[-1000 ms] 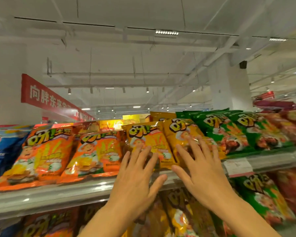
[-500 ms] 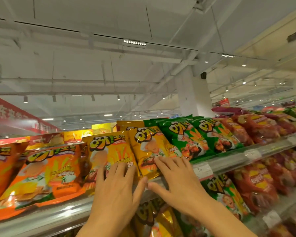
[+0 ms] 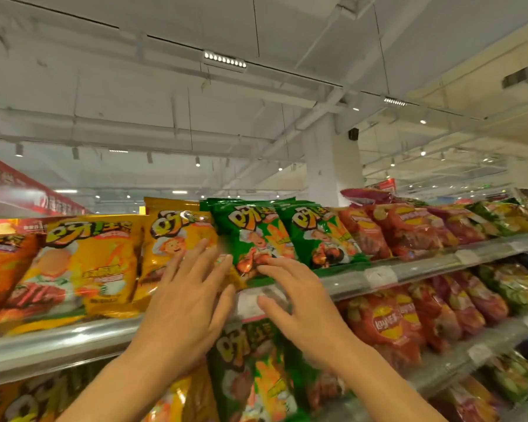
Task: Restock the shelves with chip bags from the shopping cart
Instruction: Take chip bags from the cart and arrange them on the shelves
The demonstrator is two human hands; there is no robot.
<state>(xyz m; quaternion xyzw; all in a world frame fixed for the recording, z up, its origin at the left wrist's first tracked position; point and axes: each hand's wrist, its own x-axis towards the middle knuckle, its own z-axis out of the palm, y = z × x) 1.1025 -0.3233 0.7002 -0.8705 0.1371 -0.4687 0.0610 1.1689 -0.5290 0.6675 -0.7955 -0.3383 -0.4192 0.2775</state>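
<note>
My left hand lies flat, fingers spread, against the lower right part of a yellow chip bag leaning on the top shelf. My right hand has its fingers apart; the fingertips touch the bottom of a green chip bag just right of the yellow one, and the thumb sits in front of the shelf's price rail. Neither hand grips a bag. The shopping cart is out of view.
Another yellow bag and orange bags stand to the left, a second green bag and red bags to the right. Lower shelves hold red bags and green bags. A white pillar rises behind.
Both hands have slid to the right along the top shelf: the left from the first yellow bag to the second, the right from that yellow bag to the green one. The view also turned right.
</note>
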